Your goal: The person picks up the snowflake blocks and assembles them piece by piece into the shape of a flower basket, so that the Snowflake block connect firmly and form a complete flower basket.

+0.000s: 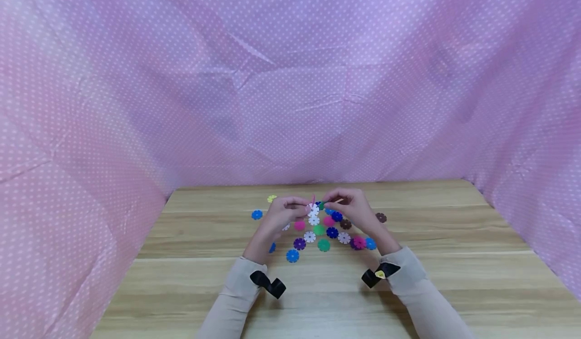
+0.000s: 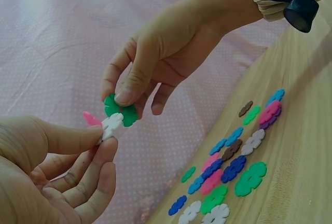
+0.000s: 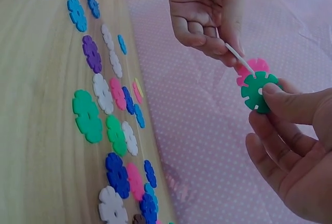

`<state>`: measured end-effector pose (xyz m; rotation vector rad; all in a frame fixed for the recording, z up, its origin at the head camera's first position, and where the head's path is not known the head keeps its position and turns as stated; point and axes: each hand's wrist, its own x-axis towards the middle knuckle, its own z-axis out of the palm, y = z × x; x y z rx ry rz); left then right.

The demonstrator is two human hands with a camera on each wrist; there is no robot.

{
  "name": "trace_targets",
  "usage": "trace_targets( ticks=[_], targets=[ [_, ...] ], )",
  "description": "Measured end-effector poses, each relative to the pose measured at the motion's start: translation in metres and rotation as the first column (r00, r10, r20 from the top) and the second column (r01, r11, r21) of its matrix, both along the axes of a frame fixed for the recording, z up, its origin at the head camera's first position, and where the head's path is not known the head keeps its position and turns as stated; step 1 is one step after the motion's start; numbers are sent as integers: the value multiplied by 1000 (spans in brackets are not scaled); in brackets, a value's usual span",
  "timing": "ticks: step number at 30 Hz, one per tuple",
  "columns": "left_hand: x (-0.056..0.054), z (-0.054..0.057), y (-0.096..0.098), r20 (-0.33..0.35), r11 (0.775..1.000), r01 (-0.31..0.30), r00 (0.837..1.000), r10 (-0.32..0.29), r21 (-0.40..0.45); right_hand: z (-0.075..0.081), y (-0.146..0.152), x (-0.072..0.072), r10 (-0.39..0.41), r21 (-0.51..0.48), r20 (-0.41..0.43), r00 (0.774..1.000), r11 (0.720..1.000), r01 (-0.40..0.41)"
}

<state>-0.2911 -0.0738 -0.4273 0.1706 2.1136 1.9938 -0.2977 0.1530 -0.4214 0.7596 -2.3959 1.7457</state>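
Both hands are raised over the far part of the table, close to each other. My left hand [image 1: 283, 213] pinches a white notched flower disc [image 2: 111, 126] between thumb and fingers. A pink notched disc [image 3: 259, 65] stands crosswise to the white one, right at it. With thumb and fingertips my right hand [image 3: 295, 136] grips a green notched disc [image 3: 253, 98] at its side. In the right wrist view the white disc shows edge-on, its rim meeting a notch of the green disc.
Several loose notched discs lie beneath and around the hands, among them a light blue disc [image 1: 292, 256], a green disc [image 1: 324, 245], a yellow disc [image 1: 272, 198] and a brown disc [image 1: 381, 218]. Dotted pink cloth [image 1: 290, 87] hangs around the wooden table [image 1: 181, 278].
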Motion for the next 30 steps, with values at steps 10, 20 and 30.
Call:
trace_targets(
  ticks=[10, 20, 30],
  targets=[
    [0, -3, 6, -21, 1000, 1, 1000, -1, -21, -7, -7, 1, -42, -45, -64, 997, 998, 39],
    [4, -2, 12, -35, 999, -24, 999, 23, -23, -11, -16, 7, -161, -92, -83, 984, 984, 153],
    [6, -1, 15, -60, 998, -57, 997, 56, -27, -9, -19, 7, -152, -109, -58, 987, 983, 145]
  ],
)
